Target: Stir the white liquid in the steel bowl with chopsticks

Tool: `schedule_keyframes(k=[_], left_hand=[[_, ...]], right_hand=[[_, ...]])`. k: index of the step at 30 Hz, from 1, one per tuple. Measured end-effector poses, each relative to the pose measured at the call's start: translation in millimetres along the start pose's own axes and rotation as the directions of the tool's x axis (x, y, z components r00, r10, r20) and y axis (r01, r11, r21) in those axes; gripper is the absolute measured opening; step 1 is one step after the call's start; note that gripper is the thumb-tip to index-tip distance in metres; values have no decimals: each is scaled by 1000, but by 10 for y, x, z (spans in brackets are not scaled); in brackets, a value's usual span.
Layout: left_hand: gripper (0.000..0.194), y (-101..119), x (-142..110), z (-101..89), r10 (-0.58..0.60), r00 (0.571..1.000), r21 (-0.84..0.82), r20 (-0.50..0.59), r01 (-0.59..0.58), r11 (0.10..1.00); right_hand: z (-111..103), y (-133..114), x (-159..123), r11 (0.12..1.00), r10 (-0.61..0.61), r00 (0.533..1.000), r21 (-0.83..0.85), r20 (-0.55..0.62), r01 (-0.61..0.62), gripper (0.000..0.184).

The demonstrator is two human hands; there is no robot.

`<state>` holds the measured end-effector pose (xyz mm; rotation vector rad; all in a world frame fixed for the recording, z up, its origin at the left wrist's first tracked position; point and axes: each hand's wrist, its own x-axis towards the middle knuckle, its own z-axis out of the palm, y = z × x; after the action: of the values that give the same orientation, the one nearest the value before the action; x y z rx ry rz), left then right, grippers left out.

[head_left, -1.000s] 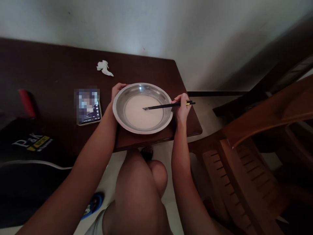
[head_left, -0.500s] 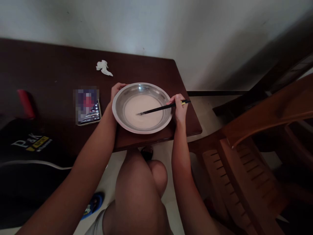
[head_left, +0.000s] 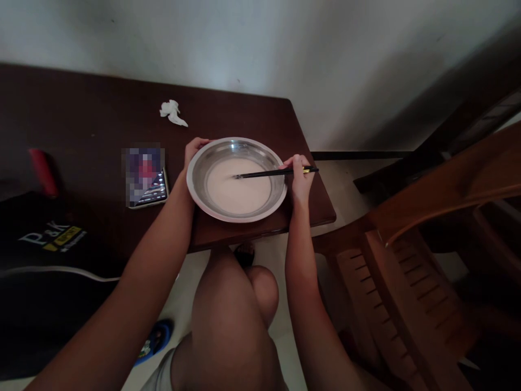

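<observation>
A wide metal bowl point(head_left: 195, 201) rests on the dark table near its front right corner. Inside it lies a pale, creamy liquid point(head_left: 240, 195). My left hand point(head_left: 195, 149) grips the bowl's far left side, its fingertips partly hidden behind the rim. Black chopsticks point(head_left: 264, 174) with gold bands are pinched in my right hand point(head_left: 299, 174), just past the bowl's right rim. Their tips dip into the liquid left of the bowl's middle.
Left of the bowl lies a phone point(head_left: 152, 190), its screen partly blurred. Crumpled tissue point(head_left: 173, 112) sits behind it. A red object point(head_left: 44, 172) and a black bag point(head_left: 49, 293) are at far left. A wooden chair point(head_left: 378, 260) stands right of the table point(head_left: 240, 108).
The chopstick tips have swung toward the back of the bowl through the liquid, so the chopsticks now lie nearly level across the view. My left hand and the bowl have stayed put.
</observation>
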<state>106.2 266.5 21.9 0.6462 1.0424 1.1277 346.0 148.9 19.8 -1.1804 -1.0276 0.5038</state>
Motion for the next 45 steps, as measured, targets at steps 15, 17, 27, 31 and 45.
schedule_keyframes(k=[15,17,27,31,45], left_hand=[[25,41,-57,30,-38,999,-12,5,38,999],[26,33,-47,23,-37,999,-6,24,37,999],[23,27,-51,16,-41,999,-13,15,41,999],[28,29,-32,10,-28,1000,-3,-1,28,1000],[38,50,-90,47,-42,999,-58,16,43,997]], right_hand=[[-16,14,4,999,26,997,25,-78,-24,60],[-10,4,-11,999,44,999,31,32,-45,58],[-17,29,-9,998,-13,999,66,-30,15,58],[-3,-10,-29,998,-27,994,61,105,21,52],[-8,19,2,998,-40,999,58,0,40,53]])
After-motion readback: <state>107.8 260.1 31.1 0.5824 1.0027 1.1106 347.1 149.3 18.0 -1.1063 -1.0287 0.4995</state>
